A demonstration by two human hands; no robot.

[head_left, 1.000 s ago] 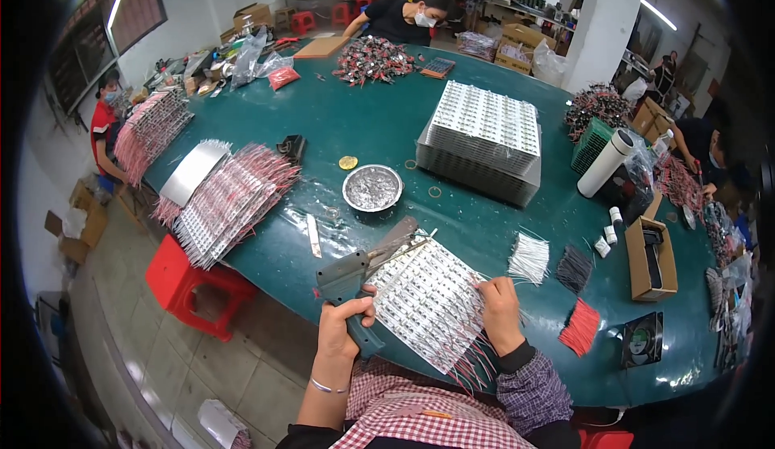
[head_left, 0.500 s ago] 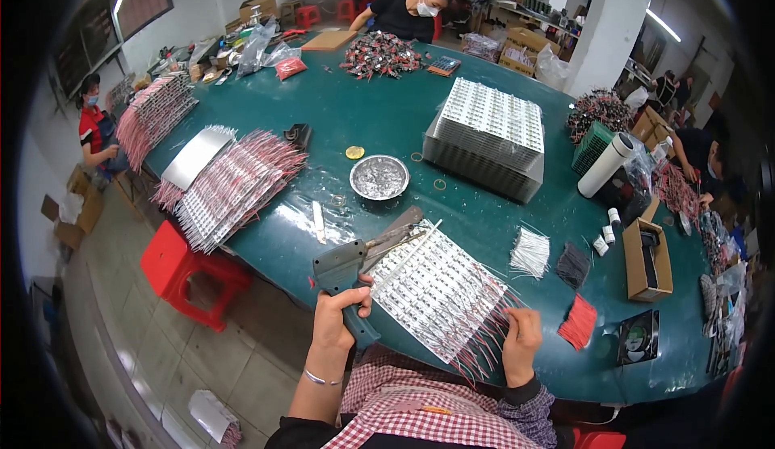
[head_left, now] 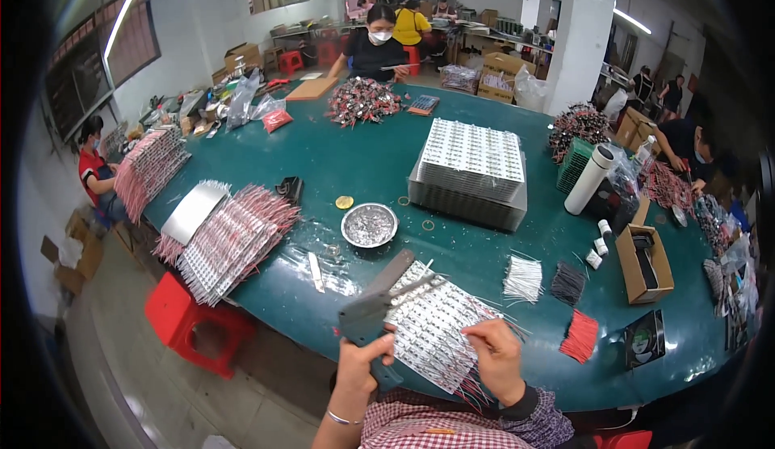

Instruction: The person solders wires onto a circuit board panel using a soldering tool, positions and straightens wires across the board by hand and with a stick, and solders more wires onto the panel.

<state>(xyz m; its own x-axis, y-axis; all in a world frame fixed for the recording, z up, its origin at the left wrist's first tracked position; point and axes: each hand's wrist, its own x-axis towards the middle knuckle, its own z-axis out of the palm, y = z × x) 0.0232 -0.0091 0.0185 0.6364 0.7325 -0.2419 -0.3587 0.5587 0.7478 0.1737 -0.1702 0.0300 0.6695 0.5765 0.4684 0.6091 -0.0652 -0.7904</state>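
Currently the left hand (head_left: 361,364) wraps its fingers around the handle of a grey-green, gun-shaped tool (head_left: 361,320), whose front reaches over the upper left part of a white circuit sheet (head_left: 424,340). The right hand (head_left: 496,356) is above the right part of that sheet, thumb and forefinger drawn together in a pinch; whether a wire sits between them is too small to tell. The sheet lies tilted at the near edge of the green table (head_left: 323,158), right in front of the person, with red and dark wires (head_left: 472,390) sticking out at its lower right.

Just beyond the tool stands a round metal bowl (head_left: 369,225) with silvery bits inside, and left of it lies a white-handled blade (head_left: 316,272). To the right of the sheet are 3 bunches of cut wire: white (head_left: 523,278), black (head_left: 568,283) and red (head_left: 579,336). Past these stand an open cardboard box (head_left: 660,257) and a white flask (head_left: 589,178).

Farther off, a tall stack of white sheets (head_left: 472,150) rests on the table, while wired sheets (head_left: 238,235) pile up at the left edge. Across the table sits a masked person in black (head_left: 375,57).
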